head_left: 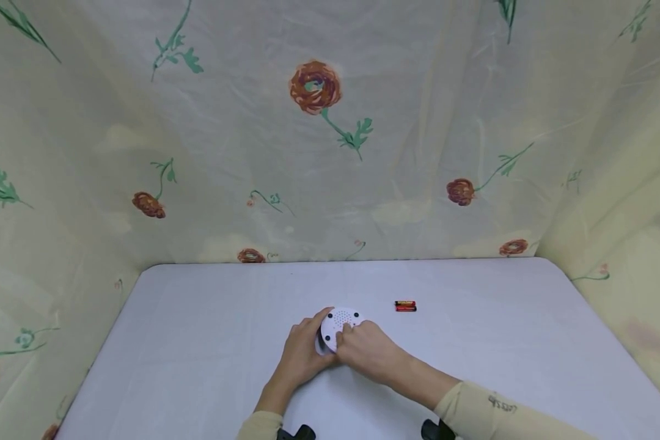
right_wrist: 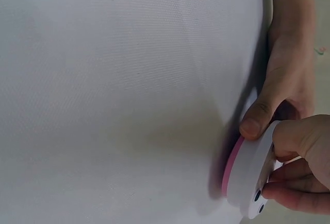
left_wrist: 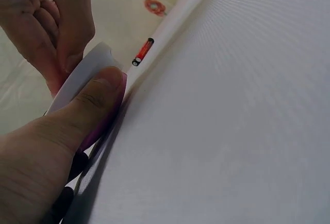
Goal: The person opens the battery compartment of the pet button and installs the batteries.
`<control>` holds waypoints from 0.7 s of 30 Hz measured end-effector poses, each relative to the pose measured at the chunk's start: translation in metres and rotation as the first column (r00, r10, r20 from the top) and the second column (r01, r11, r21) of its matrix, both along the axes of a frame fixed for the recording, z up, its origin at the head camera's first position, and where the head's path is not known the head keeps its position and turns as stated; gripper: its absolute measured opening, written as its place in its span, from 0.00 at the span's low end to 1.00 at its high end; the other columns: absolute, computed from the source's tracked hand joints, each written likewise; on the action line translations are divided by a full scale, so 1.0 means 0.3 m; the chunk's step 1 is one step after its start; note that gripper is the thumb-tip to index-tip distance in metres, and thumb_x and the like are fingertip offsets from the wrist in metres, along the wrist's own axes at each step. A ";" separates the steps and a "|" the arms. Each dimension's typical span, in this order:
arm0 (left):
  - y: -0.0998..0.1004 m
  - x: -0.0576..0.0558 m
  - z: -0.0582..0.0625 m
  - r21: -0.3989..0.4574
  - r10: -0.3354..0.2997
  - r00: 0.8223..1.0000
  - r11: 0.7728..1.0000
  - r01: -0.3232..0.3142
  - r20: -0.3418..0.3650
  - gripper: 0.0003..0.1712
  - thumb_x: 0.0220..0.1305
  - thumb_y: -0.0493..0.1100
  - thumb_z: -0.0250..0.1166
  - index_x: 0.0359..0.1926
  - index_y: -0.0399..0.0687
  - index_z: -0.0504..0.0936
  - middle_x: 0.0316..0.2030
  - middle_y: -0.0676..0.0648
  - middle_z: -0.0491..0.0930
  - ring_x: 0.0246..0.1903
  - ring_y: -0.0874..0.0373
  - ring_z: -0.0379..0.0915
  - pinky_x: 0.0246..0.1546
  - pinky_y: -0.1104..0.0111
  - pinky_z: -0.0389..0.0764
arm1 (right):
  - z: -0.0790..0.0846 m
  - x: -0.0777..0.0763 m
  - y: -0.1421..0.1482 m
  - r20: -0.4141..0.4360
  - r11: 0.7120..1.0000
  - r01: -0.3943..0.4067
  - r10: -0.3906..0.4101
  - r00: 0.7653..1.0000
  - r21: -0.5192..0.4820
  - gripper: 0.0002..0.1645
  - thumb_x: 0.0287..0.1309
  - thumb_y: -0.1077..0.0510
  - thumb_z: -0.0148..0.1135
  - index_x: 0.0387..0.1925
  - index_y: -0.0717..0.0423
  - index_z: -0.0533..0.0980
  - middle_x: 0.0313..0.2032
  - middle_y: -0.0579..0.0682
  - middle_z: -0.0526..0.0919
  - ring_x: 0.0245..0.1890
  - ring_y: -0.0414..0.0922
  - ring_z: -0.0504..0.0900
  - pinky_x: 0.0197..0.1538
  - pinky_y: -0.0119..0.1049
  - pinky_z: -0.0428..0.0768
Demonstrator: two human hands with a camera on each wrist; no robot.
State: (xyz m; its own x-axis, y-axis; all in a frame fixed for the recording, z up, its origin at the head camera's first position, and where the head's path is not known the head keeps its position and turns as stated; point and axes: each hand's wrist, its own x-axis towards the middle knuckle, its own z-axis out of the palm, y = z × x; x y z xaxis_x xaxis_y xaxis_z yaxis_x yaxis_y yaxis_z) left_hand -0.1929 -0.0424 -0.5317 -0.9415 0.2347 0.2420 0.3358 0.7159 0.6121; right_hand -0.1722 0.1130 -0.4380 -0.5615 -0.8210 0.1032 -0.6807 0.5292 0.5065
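Note:
A round white device with small holes and dark round feet on its upper face is held just above the table. A pink band runs round its lower edge. My left hand grips it from the left side, its thumb lying along the rim. My right hand is bent over the perforated face, thumb and curled fingertips working close together on it. What lies under those fingertips is hidden. Two red-and-black batteries lie side by side on the table, beyond the right hand.
The white-covered table reaches back to a flower-patterned curtain, which also hangs on both sides. Two black objects show at the near edge of the head view, by the sleeves.

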 end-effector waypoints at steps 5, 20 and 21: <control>-0.003 0.000 0.006 -0.003 0.005 1.000 1.000 -0.005 -0.009 0.49 0.41 0.55 0.76 0.66 0.57 0.67 0.52 0.47 0.79 0.49 0.54 0.75 0.47 0.60 0.72 | -0.004 -0.003 0.003 -0.026 1.000 -0.017 0.016 1.000 -0.019 0.08 0.50 0.52 0.66 0.27 0.54 0.82 0.21 0.46 0.81 0.15 0.35 0.68 0.17 0.30 0.69; -0.006 -0.005 0.002 0.022 -0.006 1.000 1.000 0.005 0.012 0.53 0.36 0.61 0.77 0.66 0.60 0.66 0.51 0.50 0.80 0.47 0.56 0.74 0.44 0.62 0.71 | 0.010 0.007 0.017 0.159 0.970 0.176 -0.149 0.976 -0.170 0.09 0.47 0.52 0.70 0.32 0.50 0.83 0.29 0.44 0.84 0.20 0.41 0.78 0.19 0.34 0.71; -0.007 -0.006 0.001 0.028 -0.006 1.000 1.000 0.006 0.010 0.53 0.35 0.62 0.77 0.66 0.60 0.66 0.51 0.51 0.80 0.47 0.56 0.74 0.44 0.62 0.70 | 0.009 0.004 0.019 0.166 0.966 0.177 -0.146 0.975 -0.189 0.09 0.47 0.53 0.70 0.32 0.50 0.83 0.30 0.44 0.84 0.23 0.41 0.80 0.20 0.34 0.73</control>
